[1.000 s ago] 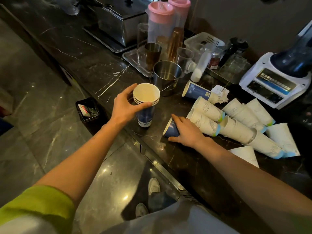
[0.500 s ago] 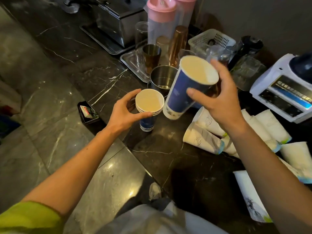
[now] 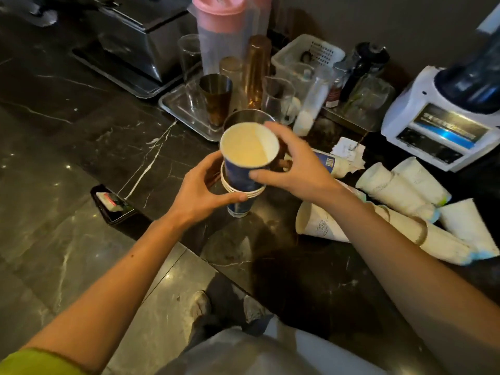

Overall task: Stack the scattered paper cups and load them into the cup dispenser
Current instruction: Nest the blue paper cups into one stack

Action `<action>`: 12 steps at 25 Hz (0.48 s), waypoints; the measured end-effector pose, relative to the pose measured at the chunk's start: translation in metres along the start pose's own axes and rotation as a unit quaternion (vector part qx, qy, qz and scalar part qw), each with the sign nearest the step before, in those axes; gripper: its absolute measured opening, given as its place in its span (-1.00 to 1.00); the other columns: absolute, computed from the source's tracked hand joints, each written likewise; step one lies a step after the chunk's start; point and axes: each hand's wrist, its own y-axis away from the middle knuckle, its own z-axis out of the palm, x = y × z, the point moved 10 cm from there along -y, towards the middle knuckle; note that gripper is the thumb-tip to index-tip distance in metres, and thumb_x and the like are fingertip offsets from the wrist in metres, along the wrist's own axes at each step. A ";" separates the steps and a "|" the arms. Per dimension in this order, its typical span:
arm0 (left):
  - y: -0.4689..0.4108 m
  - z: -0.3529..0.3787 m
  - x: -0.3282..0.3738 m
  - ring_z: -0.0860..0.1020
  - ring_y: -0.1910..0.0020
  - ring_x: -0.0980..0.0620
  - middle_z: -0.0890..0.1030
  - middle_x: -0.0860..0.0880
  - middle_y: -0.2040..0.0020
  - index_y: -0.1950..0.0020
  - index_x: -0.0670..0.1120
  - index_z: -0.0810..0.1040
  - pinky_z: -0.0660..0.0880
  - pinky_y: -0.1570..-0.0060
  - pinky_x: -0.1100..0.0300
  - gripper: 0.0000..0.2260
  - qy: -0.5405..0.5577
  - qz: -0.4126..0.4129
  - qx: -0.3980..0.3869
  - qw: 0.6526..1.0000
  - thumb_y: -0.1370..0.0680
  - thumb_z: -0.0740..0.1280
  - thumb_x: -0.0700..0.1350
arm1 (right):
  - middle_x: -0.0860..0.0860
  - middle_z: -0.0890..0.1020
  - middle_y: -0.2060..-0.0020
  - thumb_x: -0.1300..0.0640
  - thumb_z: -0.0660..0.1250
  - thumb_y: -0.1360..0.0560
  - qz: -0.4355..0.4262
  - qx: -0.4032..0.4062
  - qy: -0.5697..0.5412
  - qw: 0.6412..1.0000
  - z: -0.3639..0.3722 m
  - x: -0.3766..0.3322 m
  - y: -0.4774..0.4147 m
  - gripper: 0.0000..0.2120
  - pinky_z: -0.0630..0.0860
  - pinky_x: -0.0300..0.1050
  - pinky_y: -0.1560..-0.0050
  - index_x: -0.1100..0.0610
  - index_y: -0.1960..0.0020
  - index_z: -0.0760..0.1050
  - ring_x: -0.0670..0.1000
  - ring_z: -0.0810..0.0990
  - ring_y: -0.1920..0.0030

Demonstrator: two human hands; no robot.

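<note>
Right hand (image 3: 295, 169) pinches blue paper cup (image 3: 247, 158) near rim, seating it into upright nested paper stack (image 3: 240, 196) on dark marble bench (image 3: 108, 136). Left hand (image 3: 201, 192) wraps stack rims. Cups likely light, crushable: grip sidewalls gently.

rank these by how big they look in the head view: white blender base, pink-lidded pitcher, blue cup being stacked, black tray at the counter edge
1. white blender base
2. pink-lidded pitcher, though it stands farther back
3. blue cup; nearness to the camera flatters it
4. black tray
</note>
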 end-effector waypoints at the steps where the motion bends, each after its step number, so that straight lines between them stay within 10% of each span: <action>1: 0.002 0.000 -0.002 0.45 -0.41 0.12 0.48 0.03 -0.41 -0.52 -0.08 0.29 0.43 -0.38 0.10 -0.15 0.006 0.003 0.005 1.000 -0.32 0.62 -0.08 | -0.04 0.36 -0.41 0.07 0.56 -0.38 0.018 -0.031 -0.002 0.999 0.011 0.008 0.003 -0.19 0.40 -0.38 -0.28 0.04 -0.51 0.22 -0.18 0.34 -0.33; 5: -0.007 -0.002 -0.006 0.38 -0.46 0.13 0.40 0.03 -0.48 -0.58 -0.07 0.18 0.37 -0.42 0.15 -0.09 0.018 0.029 -0.031 0.999 -0.34 0.60 -0.08 | -0.06 0.37 -0.43 0.03 0.49 -0.45 0.077 -0.050 -0.020 0.996 0.032 0.039 0.008 -0.24 0.40 -0.01 -0.40 -0.02 -0.54 0.21 -0.08 0.34 -0.41; 12: -0.011 -0.001 -0.008 0.42 -0.41 0.19 0.49 0.16 -0.39 -0.51 0.03 0.34 0.40 -0.41 0.12 -0.18 0.038 0.010 -0.041 0.998 -0.30 0.57 0.09 | -0.03 0.45 -0.40 0.05 0.37 -0.55 0.155 0.031 -0.073 0.985 -0.011 0.080 -0.005 -0.43 0.35 -0.18 -0.32 0.02 -0.51 0.28 -0.06 0.41 -0.40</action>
